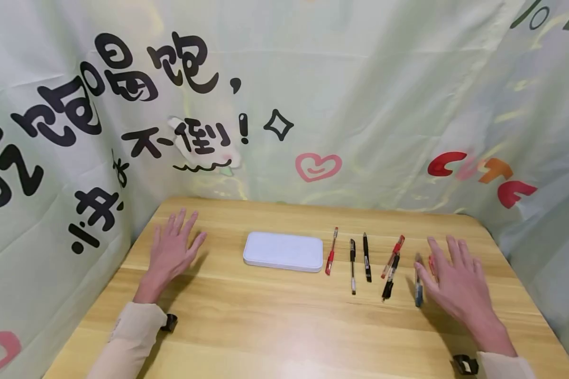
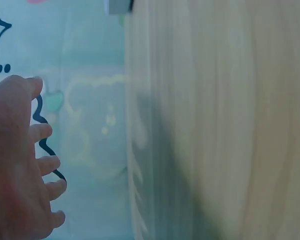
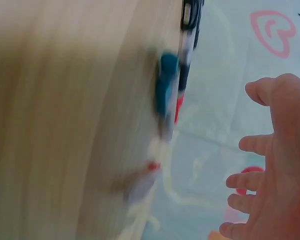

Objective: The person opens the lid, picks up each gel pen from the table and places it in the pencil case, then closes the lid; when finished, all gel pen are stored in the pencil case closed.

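Observation:
My left hand (image 1: 172,257) is held over the left side of the wooden table with its fingers spread and nothing in it. To its right lies a closed, pale lavender case (image 1: 283,252). My right hand (image 1: 461,288), fingers also extended, hovers at the right and partly hides a red pen (image 1: 432,265). Close by its thumb is a blue-capped pen (image 1: 418,292); in the right wrist view this blue pen (image 3: 165,92) lies apart from the hand. Between case and right hand lie a red pen (image 1: 331,258), black pens (image 1: 367,259) and another red pen (image 1: 393,257), crossing a black one.
The wooden table (image 1: 265,326) ends at a printed fabric curtain (image 1: 370,121) behind and on both sides. Dark wrist devices (image 1: 169,322) sit at both sleeves. Shadows of both hands fall on the tabletop.

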Demonstrator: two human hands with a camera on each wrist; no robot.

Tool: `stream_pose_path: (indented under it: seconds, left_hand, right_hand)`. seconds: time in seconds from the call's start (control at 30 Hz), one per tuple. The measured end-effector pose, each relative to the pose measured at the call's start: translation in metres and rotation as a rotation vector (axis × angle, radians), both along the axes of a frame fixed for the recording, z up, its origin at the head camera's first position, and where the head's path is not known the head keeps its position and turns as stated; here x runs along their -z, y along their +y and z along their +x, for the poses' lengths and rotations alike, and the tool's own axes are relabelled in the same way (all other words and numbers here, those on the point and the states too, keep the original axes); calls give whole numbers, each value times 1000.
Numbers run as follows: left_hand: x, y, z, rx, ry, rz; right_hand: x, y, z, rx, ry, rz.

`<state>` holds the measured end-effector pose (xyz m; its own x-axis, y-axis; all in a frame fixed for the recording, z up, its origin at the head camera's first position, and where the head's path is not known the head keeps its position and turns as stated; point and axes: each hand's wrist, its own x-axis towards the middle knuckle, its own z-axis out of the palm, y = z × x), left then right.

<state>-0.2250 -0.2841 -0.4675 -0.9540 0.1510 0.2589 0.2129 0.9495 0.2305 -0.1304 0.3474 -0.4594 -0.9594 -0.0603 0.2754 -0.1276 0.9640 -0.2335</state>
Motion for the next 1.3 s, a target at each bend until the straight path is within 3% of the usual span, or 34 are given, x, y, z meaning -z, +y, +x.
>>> stream_pose_path:
  seconds: [0.23,0.33,0.5,0.77,0.97,1.07,1.3]
  left_hand:
    - [2,21,4,56,21,150]
    - [5,30,7,67,-3,220]
    - [14,48,11,110,-125,357]
    - [20,80,12,202,-325,572]
    - [35,93,13,256,-360,721]
    - [40,102,12,251,-338,726]
    - [42,131,8,207,-291,596]
  right_hand:
    - [-2,-36,-7,-78,53,-57]
    - [-2,-55,-12,-127,86,-90]
    - [0,-86,-23,-208,104,-160]
    - [8,-125,-36,-282,-10,-309]
    - [8,-158,-44,-345,-85,-345]
    - [10,-173,-50,-372,-112,-339]
    - [12,-193,-63,-424,-188,-295]
